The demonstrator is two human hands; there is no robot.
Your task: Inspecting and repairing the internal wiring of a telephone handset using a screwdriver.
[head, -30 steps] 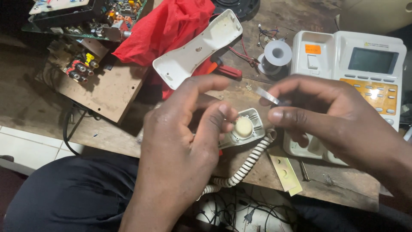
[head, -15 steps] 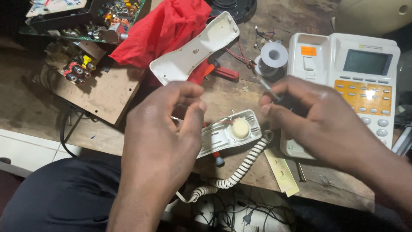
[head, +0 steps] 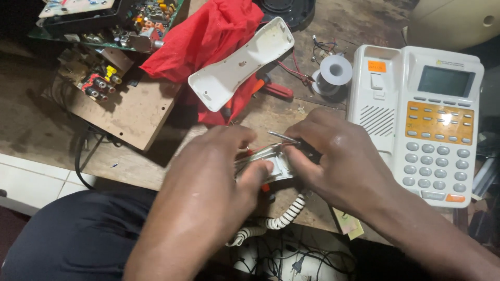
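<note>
While both forearms are reaching in from the bottom edge, the left hand (head: 208, 171) is curling over the open handset half (head: 265, 164), its fingers clamped along the near edge with the thumb pressing on the inner face. Opposite it, the right hand (head: 338, 161) is bending at the knuckles, fingers pinched together on a thin metal tool (head: 284, 137) whose tip is pointing left above the handset half. This piece is sitting between the two hands, just above the front edge of the wooden workbench (head: 151, 171), and its coiled cord (head: 281, 218) is hanging down past that edge. Just right of the right hand, a white desk telephone (head: 416, 114) is lying flat. Behind the hands, the handset's white back cover (head: 242, 65) is leaning on a red cloth (head: 208, 36), with a solder spool (head: 333, 73) near it and circuit boards (head: 104, 78) spreading over the bench's left side. Below the bench, dark cables are tangling on the floor.
</note>
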